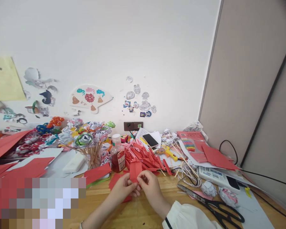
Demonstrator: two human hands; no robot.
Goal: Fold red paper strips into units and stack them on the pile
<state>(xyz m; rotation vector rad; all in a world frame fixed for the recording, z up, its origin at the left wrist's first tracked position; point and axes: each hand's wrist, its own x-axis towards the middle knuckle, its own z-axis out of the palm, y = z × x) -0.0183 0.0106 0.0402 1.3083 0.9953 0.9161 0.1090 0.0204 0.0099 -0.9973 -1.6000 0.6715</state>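
A folded piece of red paper (135, 168) stands up between both hands, above the wooden table (97, 206). My left hand (126, 187) grips its lower left part, the fingers curled behind it. At the lower right edge, my right hand (149, 184) pinches the same paper between thumb and fingertips. More red paper (114, 180) lies just under and behind my left hand. Right behind the held piece rises a heap of folded red paper strips (145, 156).
A bottle of dark red liquid (118, 156) stands left of the heap. Paper flowers on sticks (84, 140) fill a holder further left. Large black scissors (212, 203), a bead string (189, 175) and crumpled paper flowers (208, 188) lie at right, a yellow glue gun (169, 154) and a phone (150, 140) behind.
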